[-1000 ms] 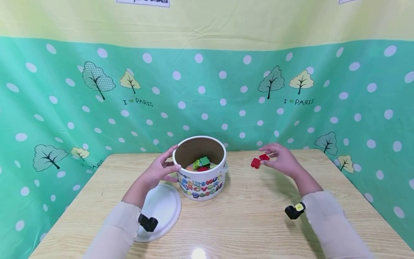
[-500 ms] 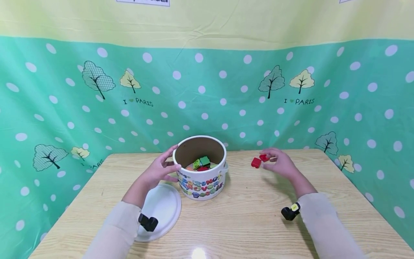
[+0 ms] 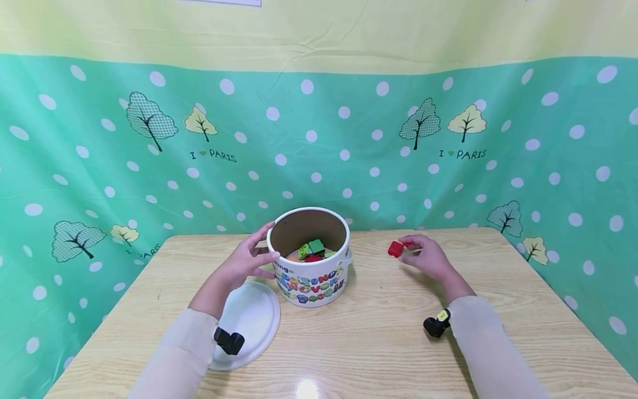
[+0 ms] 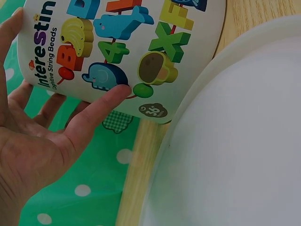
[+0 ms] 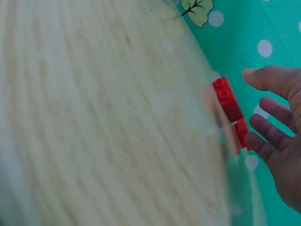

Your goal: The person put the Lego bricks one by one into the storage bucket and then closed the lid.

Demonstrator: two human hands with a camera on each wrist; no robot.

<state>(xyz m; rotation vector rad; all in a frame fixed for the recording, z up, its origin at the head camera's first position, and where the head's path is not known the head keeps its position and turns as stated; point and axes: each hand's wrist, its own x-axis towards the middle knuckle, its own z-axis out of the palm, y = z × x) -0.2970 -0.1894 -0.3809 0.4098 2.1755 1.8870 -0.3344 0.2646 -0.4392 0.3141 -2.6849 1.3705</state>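
My left hand rests against the left side of a white round tub printed with colourful letters. Its fingers are spread and fairly straight along the wall. Inside the tub lie green and red toy bricks. To the right on the table, a red toy brick sits just left of my right hand. A second red brick is mostly hidden by the fingers of that hand. In the right wrist view, the thumb and fingers stand apart around the two red bricks.
A white round lid lies on the wooden table in front of the tub, partly under my left forearm. A green dotted curtain hangs behind the table and along both sides.
My right hand has lowered and moved slightly toward me, covering more of the farther red brick. My left hand and the tub have stayed in place.
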